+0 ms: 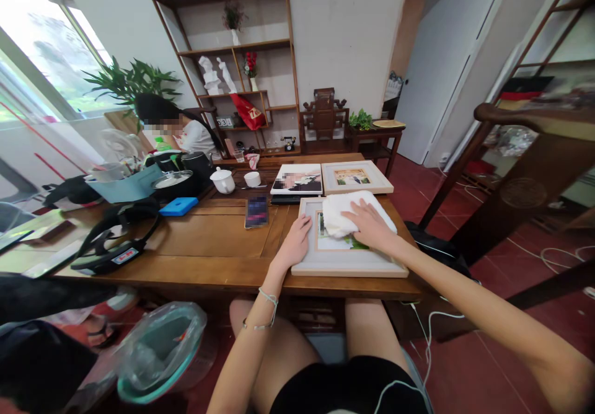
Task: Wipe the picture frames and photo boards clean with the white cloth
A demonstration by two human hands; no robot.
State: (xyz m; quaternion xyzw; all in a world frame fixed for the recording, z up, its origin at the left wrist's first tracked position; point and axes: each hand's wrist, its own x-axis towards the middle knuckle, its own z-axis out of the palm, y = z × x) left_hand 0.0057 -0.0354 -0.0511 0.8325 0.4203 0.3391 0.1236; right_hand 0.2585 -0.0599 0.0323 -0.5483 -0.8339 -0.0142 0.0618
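Observation:
A light wooden picture frame (346, 264) lies flat at the table's near edge, with a pale mat around a picture showing some green. My left hand (294, 243) holds the left side of this frame, its fingers bent over the border. Under my right hand (370, 225) is a folded white cloth (335, 215), pressed onto the frame's upper right part. The fingers of that hand are spread over the cloth, which covers much of the picture. Just behind lie a second framed picture (379, 181) and a white-edged photo panel (279, 189).
On the wooden table (218, 246) are a phone (256, 211), a blue box (179, 206), a black headset (100, 259), a white teapot (223, 181) and a cup (252, 180). Another person (199, 135) sits at the far left. A lined bin (160, 352) stands below; a wooden chair (506, 197) is at right.

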